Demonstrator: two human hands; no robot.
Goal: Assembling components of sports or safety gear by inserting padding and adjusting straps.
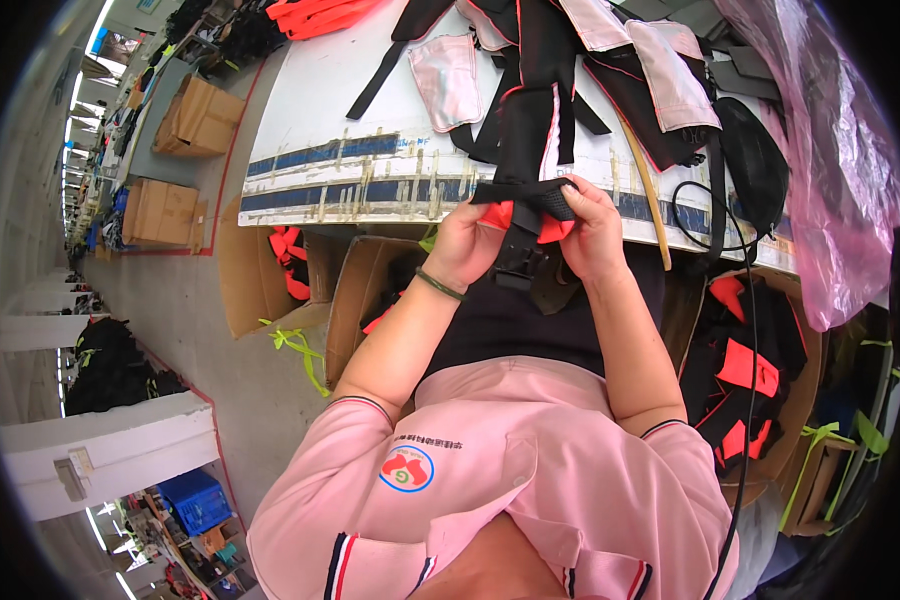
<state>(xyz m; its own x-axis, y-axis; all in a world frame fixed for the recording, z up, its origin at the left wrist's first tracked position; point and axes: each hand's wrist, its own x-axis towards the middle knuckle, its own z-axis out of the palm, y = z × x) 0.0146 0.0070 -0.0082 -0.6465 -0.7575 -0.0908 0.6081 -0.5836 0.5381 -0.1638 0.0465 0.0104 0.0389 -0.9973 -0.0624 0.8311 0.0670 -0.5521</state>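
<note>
Both hands are on the same piece here: left hand (pixel 462 243) has one end of the black mesh band (pixel 555 200) pinched, right hand (pixel 592 228) has the other, thumb on top. Band's right at the near edge of the tabletop (pixel 315 130), with a black padded strap (pixel 525 130) running off to the far side and a dark buckle (pixel 517 262) hanging on the near side. Bit of orange-red fabric (pixel 555 228) peeking out under the band too.

My two cents: pull evenly from both ends so the band lies flat, and make sure that orange-red bit isn't bunched or folded under. Don't let the buckle's weight twist things. Also I'd watch the wooden stick (pixel 650 190) just right of the right hand, easy to knock with a knuckle.
</note>
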